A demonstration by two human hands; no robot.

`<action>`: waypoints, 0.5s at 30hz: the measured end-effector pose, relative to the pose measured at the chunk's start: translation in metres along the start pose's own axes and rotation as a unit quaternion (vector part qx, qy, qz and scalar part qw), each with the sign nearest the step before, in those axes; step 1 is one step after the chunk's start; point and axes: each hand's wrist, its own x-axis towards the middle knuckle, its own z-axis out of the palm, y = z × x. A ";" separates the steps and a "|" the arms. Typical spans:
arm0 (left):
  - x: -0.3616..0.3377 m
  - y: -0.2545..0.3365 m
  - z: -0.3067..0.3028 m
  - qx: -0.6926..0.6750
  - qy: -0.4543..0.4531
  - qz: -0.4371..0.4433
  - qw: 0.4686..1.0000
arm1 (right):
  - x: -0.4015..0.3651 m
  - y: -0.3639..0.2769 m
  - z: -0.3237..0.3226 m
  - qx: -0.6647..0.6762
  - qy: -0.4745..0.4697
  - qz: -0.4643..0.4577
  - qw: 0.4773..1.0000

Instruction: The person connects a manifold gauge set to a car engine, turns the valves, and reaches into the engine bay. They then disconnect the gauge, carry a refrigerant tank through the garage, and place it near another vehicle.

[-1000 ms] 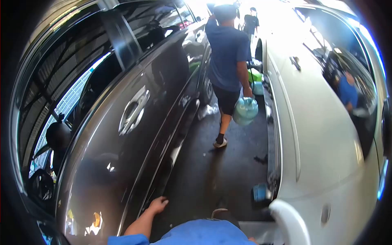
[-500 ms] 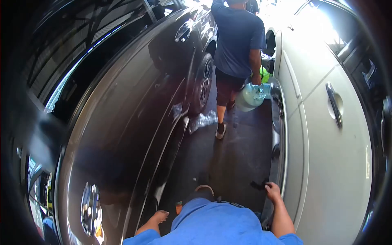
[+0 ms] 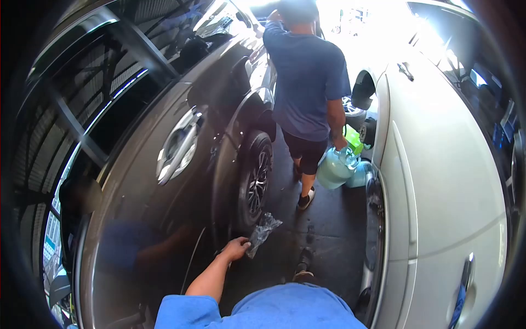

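My left hand (image 3: 236, 249) reaches forward beside the dark brown car (image 3: 148, 219). Its fingers are loosely bent, and I see nothing held in them. Just past the fingertips, in line with my view, is a crumpled sheet of clear plastic (image 3: 265, 233); it appears to lie on the floor by the car's wheel (image 3: 257, 183). My right hand is out of view.
A person (image 3: 307, 88) in a dark shirt walks ahead, carrying a pale green gas cylinder (image 3: 335, 169). Another bluish container (image 3: 359, 174) stands beside it. A cream-coloured car (image 3: 438, 181) bounds the narrow dark floor (image 3: 329, 236) on the right.
I have moved forward along the passage. My left hand has swung forward and up, close to the plastic in view. My right hand, which held a small dark object, has left the view.
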 end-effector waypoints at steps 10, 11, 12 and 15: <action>0.165 0.000 0.061 -0.014 -0.097 -0.184 0.978 | 0.194 -0.310 -0.362 -0.043 0.153 -0.173 0.972; 0.175 -0.003 0.064 -0.045 -0.110 -0.216 0.969 | 0.203 -0.338 -0.396 -0.027 0.182 -0.199 0.962; 0.192 -0.001 0.063 -0.048 -0.132 -0.256 0.956 | 0.207 -0.371 -0.431 0.028 0.185 -0.194 0.963; 0.262 0.009 0.055 -0.029 -0.190 -0.330 0.924 | 0.221 -0.455 -0.507 0.107 0.212 -0.179 0.955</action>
